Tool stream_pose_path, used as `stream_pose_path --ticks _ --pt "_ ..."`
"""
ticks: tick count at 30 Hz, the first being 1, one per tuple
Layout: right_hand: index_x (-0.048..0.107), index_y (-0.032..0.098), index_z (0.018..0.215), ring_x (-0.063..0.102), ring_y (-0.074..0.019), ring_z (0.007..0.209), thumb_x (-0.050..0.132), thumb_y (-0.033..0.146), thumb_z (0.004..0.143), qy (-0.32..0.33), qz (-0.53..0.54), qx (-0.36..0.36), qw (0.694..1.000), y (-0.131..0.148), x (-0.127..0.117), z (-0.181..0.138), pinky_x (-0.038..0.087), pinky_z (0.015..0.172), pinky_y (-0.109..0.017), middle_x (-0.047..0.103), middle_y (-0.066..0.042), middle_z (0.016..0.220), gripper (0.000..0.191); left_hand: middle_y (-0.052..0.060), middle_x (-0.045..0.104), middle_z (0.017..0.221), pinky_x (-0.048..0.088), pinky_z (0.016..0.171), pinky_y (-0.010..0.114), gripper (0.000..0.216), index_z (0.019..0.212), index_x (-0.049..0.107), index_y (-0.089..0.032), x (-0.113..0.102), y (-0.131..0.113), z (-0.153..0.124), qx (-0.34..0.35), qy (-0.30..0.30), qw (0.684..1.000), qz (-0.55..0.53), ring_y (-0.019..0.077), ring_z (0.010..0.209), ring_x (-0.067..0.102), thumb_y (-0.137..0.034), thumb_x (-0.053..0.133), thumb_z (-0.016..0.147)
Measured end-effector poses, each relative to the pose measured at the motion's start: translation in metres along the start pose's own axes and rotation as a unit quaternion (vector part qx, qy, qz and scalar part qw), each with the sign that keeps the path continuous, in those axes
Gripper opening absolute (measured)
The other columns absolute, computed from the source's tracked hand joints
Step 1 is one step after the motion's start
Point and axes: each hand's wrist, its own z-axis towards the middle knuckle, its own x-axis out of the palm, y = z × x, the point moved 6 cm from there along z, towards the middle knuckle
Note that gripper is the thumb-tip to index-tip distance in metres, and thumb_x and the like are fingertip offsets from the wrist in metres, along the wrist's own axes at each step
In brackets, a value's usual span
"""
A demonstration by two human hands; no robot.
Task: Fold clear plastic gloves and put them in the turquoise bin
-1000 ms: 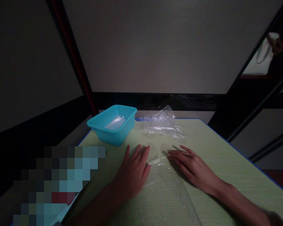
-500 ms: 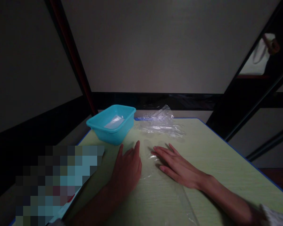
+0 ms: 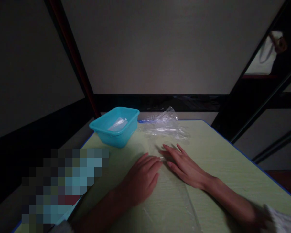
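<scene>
A clear plastic bag (image 3: 177, 210) lies flat on the pale green table, its faint edge running from between my hands to the near side. My left hand (image 3: 144, 178) rests over its left part, fingers side by side and slightly bent, pointing right, with the thumb apart. My right hand (image 3: 184, 166) is open at the right, fingers spread and low over the film. The fingertips of both hands nearly meet at a shiny fold. Just beyond them sits a crumpled heap of clear plastic (image 3: 166, 124).
A turquoise plastic basin (image 3: 115, 137) stands at the far left of the table (image 3: 223, 168), with a folded clear plastic piece (image 3: 118, 124) inside. A blurred-out flat item (image 3: 75, 181) lies along the left edge. A wall panel (image 3: 160, 48) rises behind.
My left hand has slid right, toward the right hand, and its raised fingers have come down together. My right hand has shifted slightly, with its fingers lifting a little.
</scene>
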Motion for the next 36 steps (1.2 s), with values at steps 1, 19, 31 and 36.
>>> stream_pose_path --ticks 1,19,31,36 --pt "0.012 0.015 0.139 0.037 -0.0212 0.127 0.031 0.027 0.093 -0.007 0.002 0.002 1.000 -0.001 0.000 0.000 0.011 0.107 -0.058 0.051 -0.015 0.129 0.051 0.007 0.055 0.125 0.027 0.108 0.038 0.034 0.118 0.052 -0.018 0.002 -0.007 -0.001 0.030 0.023 0.999 -0.005 0.0161 0.118 0.047 -0.015 0.041 0.085" --pt "0.021 0.015 0.136 0.041 -0.0208 0.124 0.027 0.026 0.094 -0.020 0.011 -0.008 1.000 -0.007 -0.004 -0.004 0.016 0.107 -0.057 0.054 -0.013 0.127 0.044 0.011 0.022 0.147 0.017 0.110 0.046 0.062 0.138 0.028 -0.017 0.014 -0.022 -0.016 0.097 0.152 0.983 -0.023 0.0239 0.136 0.016 -0.042 0.048 0.084" --pt "0.018 0.010 0.142 0.012 -0.0214 0.136 0.027 0.046 0.093 0.159 -0.039 -0.060 0.985 0.008 0.013 -0.010 0.013 0.111 -0.046 0.017 -0.014 0.147 0.062 0.017 0.021 0.146 0.022 0.109 0.044 0.057 0.137 0.026 -0.004 0.014 0.038 -0.004 -0.054 0.129 0.989 0.051 0.0235 0.135 0.019 -0.032 0.038 0.089" --pt "0.012 0.012 0.143 0.009 -0.0220 0.136 0.026 0.049 0.092 0.144 -0.055 -0.051 0.987 0.006 0.013 -0.012 0.012 0.111 -0.046 0.012 -0.012 0.148 0.064 0.017 0.020 0.146 0.021 0.109 0.043 0.057 0.137 0.025 -0.003 0.013 0.038 -0.004 -0.062 0.111 0.990 0.055 0.0230 0.136 0.017 -0.030 0.038 0.088"
